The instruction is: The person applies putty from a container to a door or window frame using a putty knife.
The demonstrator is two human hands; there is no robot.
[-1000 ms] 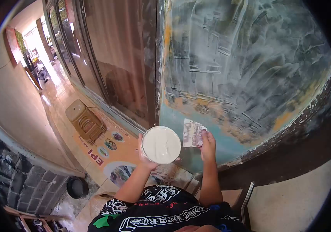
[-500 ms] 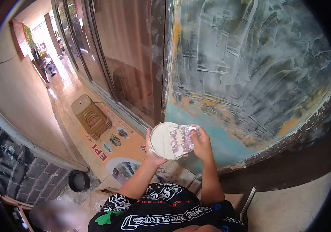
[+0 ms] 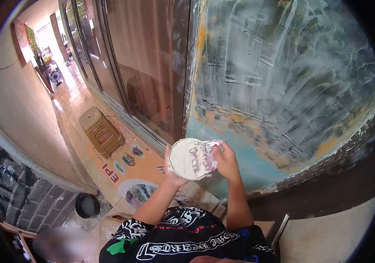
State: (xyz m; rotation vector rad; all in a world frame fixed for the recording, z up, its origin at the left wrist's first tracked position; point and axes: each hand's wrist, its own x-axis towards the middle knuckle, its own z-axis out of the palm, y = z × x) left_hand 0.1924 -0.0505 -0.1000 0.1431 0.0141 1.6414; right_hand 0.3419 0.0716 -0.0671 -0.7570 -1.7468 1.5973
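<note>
My left hand (image 3: 173,173) is wrapped round the left side and underside of a round tub (image 3: 179,160) filled level with white putty. Pinched between the thumb and fingers of my right hand (image 3: 225,162) is a flat putty spreader (image 3: 203,157), its face smeared with white. The spreader lies over the right part of the tub's top, touching the putty. In front of both hands stands a wall (image 3: 284,87) with streaky grey-white coating over patches of orange and teal.
A brown plastic stool (image 3: 102,131) stands on a printed orange banner (image 3: 130,175) along the walkway. Brown-framed glass panels (image 3: 148,65) run beside it. A black round pan (image 3: 87,205) sits by a grey block wall (image 3: 38,197). Farther off is a fan (image 3: 56,77).
The spreader and my right hand have shifted slightly left over the putty. My left hand still supports the tub, and the view has moved a little.
</note>
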